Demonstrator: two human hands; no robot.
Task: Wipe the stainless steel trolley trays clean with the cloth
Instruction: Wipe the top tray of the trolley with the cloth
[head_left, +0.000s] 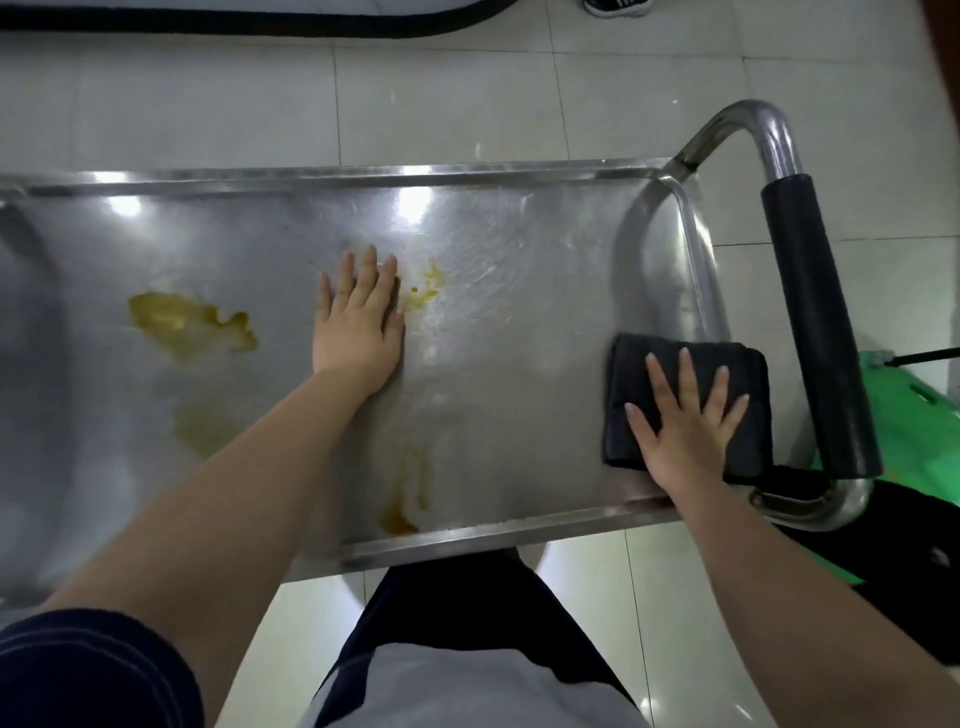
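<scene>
Several yellow smears mark the steel tray (519, 249): a broad blotch (187, 322) toward its left part, a small spatter (423, 291) near the middle, and a darker streak (400, 514) running down to the near rim. The tray is the trolley's top one and lies across the view right in front of the person. Its right end looks wet and swirled but free of yellow.

The cloth (649, 358), black and folded into a thick pad, lies on that right end, just inside the rim beside the handle (815, 322). The right hand (685, 431) presses flat on it, fingers (688, 374) straight and spread, curled round nothing. The left hand (358, 332) lies flat on the bare metal near the middle. Its fingers (366, 275) are straight and close together, with their tips just beside the small spatter. It grips nothing and seems to steady the trolley.

The step in hand looks like sweeping the cloth leftward over the stains. To do it well, spread the palm's weight evenly over the pad and draw long overlapping strokes along the tray. Lift the left hand clear before the cloth reaches it, and turn the pad to a clean face once it picks up yellow, so the mess is not spread. The corners and raised rim likely need a fingertip pass.

Pale floor tiles (208, 104) surround the trolley, and something green (893, 384) sits beyond the handle.
</scene>
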